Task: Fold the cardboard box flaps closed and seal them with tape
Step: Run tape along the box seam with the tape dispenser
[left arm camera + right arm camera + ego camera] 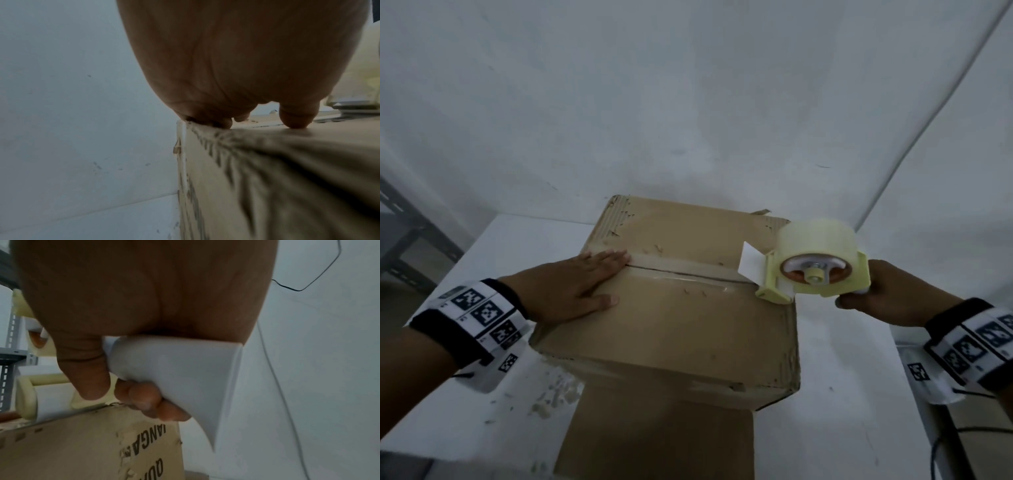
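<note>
A brown cardboard box (674, 329) stands on a white table, its top flaps folded flat and meeting at a centre seam (681, 272). My left hand (582, 284) lies flat with straight fingers on the box top at the left end of the seam; its fingertips (294, 120) press the cardboard. My right hand (876, 294) grips the white handle (174, 363) of a pale yellow tape dispenser (815, 270) holding a clear tape roll. The dispenser's front sits at the right end of the seam, over the box's right edge (107, 408). A strip of tape lies along the seam.
The white table (493, 246) runs up to a white wall (688, 102). A grey metal shelf frame (404, 236) stands at the far left. Scraps of torn cardboard lie on the table by the box's left front corner (551, 394). A black cable (941, 442) hangs at the right.
</note>
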